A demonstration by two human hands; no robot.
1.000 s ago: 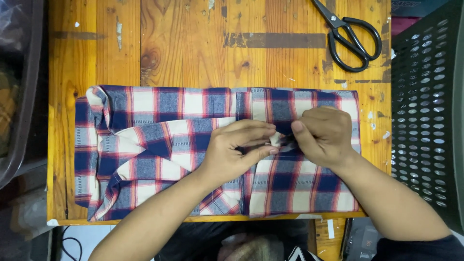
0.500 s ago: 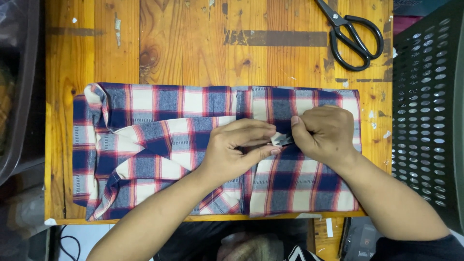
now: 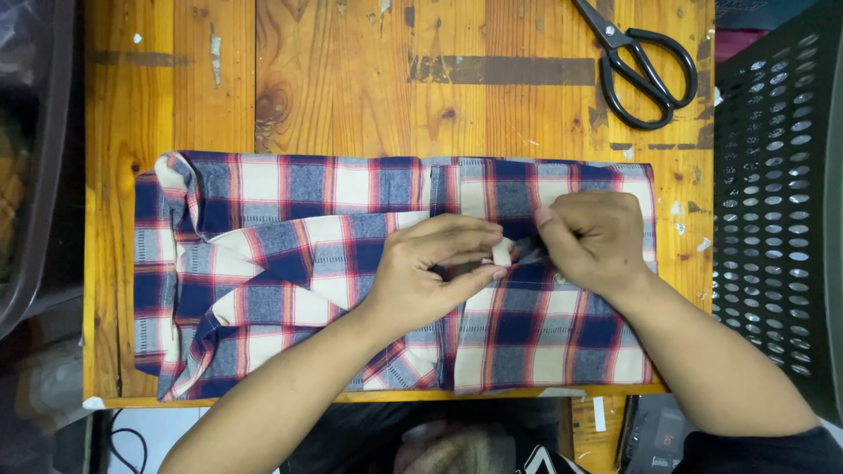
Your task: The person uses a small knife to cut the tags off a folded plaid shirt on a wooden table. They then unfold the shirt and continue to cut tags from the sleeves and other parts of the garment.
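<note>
Plaid flannel, navy, cream and red: a shirt [image 3: 351, 263] is lying flat across the middle of the frame on a wooden table [image 3: 351, 79], covering most of the lower half of the tabletop from the left edge to just short of the right edge. The collar end is sitting at the left of the frame, with one folded sleeve running diagonally through the lower left. The shirt's bottom edge is lining up with the table's near edge.

The left hand [image 3: 430, 276] is being held just right of centre, fingers curled, thumb and fingertips pinching a small pale fabric piece [image 3: 501, 254] at the shirt's front edge; whether it is a tag or a placket fold cannot be told. The right hand [image 3: 593, 239] is being held just beside it, right of centre, fingers bent and closed on the shirt fabric next to the same spot. The two hands are nearly touching at the fingertips. Both forearms are entering from the bottom of the frame.

Black scissors [image 3: 645, 61] are lying shut on bare wood in the upper right of the frame, well apart from the shirt and hands. A dark perforated plastic basket [image 3: 781, 211] is standing along the right edge, beside the table. A dark grey bin [image 3: 39, 175] is partly showing along the left edge.
</note>
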